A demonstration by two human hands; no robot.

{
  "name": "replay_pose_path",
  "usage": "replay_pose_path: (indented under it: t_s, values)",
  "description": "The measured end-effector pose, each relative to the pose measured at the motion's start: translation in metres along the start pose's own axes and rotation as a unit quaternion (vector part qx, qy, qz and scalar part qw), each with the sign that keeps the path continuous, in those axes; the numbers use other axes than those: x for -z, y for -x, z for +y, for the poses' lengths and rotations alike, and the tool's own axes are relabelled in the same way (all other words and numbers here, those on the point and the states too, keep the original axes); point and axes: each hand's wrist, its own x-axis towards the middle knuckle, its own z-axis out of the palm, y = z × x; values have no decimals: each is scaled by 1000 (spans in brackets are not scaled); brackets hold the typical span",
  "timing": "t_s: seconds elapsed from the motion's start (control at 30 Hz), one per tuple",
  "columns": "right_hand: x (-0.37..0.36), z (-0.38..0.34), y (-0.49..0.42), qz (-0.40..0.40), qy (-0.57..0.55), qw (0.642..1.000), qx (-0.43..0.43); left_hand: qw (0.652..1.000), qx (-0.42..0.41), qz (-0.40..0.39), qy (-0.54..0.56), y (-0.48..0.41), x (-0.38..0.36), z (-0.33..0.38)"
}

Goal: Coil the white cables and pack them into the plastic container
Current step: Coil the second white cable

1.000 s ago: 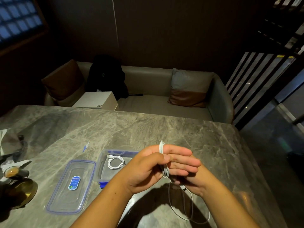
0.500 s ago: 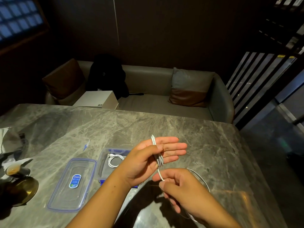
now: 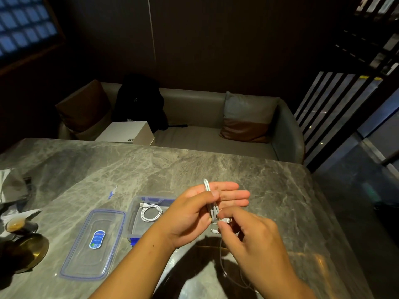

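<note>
Lower left: lid (image 3: 92,244) is off, and the plastic container (image 3: 132,214) just right of it holds one coiled cable (image 3: 151,212). Centre: my left hand (image 3: 192,214) has its fingers straight, white cable (image 3: 212,205) wrapped upright round them, thumb pinning the wraps. My right hand (image 3: 254,240) pinches the plug end; the slack hangs below. The container lies left of both hands, left hand nearer, and the path looks open.

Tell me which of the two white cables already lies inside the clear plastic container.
The coiled white cable, lying in the clear blue-rimmed plastic container. The other white cable is wound round the left hand, its end pinched by the right hand.
</note>
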Motion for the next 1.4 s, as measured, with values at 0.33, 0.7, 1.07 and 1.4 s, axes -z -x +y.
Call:
replay_pose_path:
  t_s: [0.33, 0.7, 1.07, 1.4]
  values:
    - [14, 10, -18, -32, 43, 997, 48, 1000, 29, 5, -3, 2, -5, 0]
    - [34, 14, -62, -279, -97, 955, 34, 989, 110, -61, 77, 10, -4, 1]
    - [16, 28, -57, -304, -169, 937, -32, 982, 143, -10, 123, 6, 1, -17]
    - [17, 29, -47, -241, -124, 961, -57, 995, 68, 71, 16, -2, -11, -26]
